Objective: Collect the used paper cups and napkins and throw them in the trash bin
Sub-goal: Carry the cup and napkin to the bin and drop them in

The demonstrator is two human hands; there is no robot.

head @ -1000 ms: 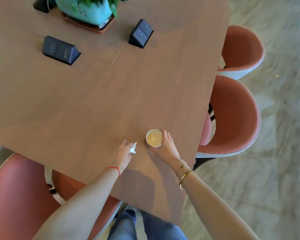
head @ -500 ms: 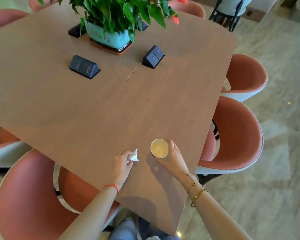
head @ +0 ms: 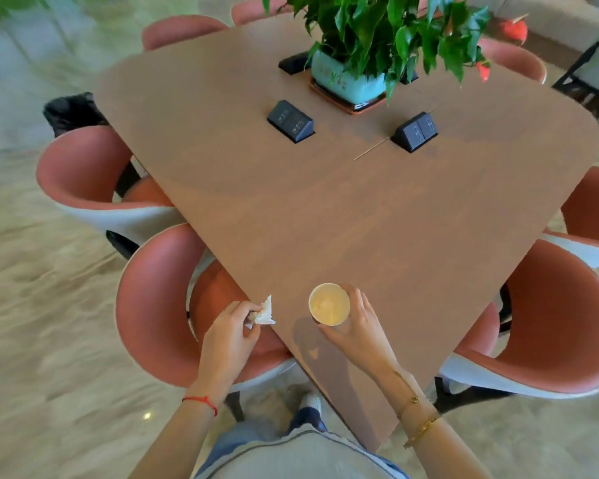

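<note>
Cup (head: 329, 304) and napkin (head: 264, 312) are now lifting off the table (head: 360, 209); right hand (head: 358, 328) fingers clamping the cup, left hand (head: 230, 335) pinching the napkin. Both are ready for carrying to the bin (head: 70, 112), left of the table.

The near corner of the table (head: 377, 236) is bare wood, open to reach across. Toward the far edge, 2 black socket boxes (head: 290, 121) and a potted plant (head: 357, 77) block the middle. Chairs (head: 153, 305) crowd both sides.
</note>
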